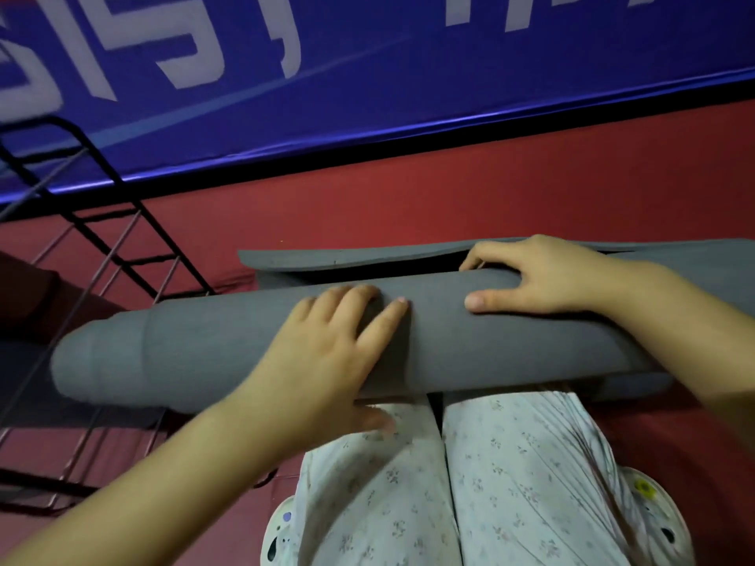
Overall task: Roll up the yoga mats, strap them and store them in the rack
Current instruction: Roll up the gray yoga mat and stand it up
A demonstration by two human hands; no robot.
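A grey yoga mat (196, 345) lies across the middle of the view as a thick, uneven roll, its left end stepped. A short flat tail of the same mat (327, 257) still lies on the red floor behind the roll. My left hand (327, 353) lies over the middle of the roll, fingers spread on top and thumb under the near side. My right hand (543, 275) grips the roll further right, fingers curled over its far edge and thumb on the near face. No strap is visible.
A black wire rack (102, 247) stands at the left, close to the roll's left end. A blue banner with white lettering (367, 75) hangs behind the red floor (490, 189). My legs in pale floral trousers (470, 484) are right below the roll.
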